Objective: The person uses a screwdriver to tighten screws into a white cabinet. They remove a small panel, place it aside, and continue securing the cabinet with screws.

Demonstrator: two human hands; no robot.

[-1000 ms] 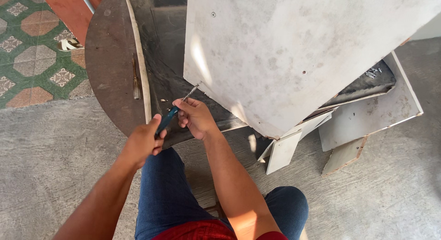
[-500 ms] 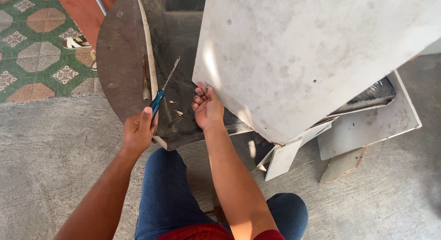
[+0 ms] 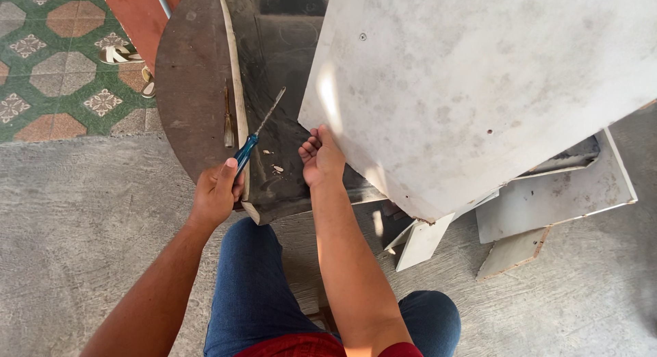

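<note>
My left hand (image 3: 217, 191) grips the blue handle of a screwdriver (image 3: 254, 138), its metal shaft pointing up and to the right over a dark curved panel (image 3: 274, 90). My right hand (image 3: 320, 159) holds the lower left edge of a large pale grey board (image 3: 479, 90) that stands tilted above the dark panel. Small light chips (image 3: 274, 167) lie on the dark panel between my two hands. A thin pale strip (image 3: 233, 70) runs along the dark panel's curved edge.
A round brown wooden panel (image 3: 191, 90) lies under the dark one, with a second tool (image 3: 228, 121) on it. White board offcuts (image 3: 547, 200) lie on the concrete floor at the right. Patterned tiles and sandals (image 3: 116, 54) are at the upper left.
My left hand has taken the screwdriver alone and drawn it left, away from the board. My right hand let go of the tool and moved to the grey board's edge.
</note>
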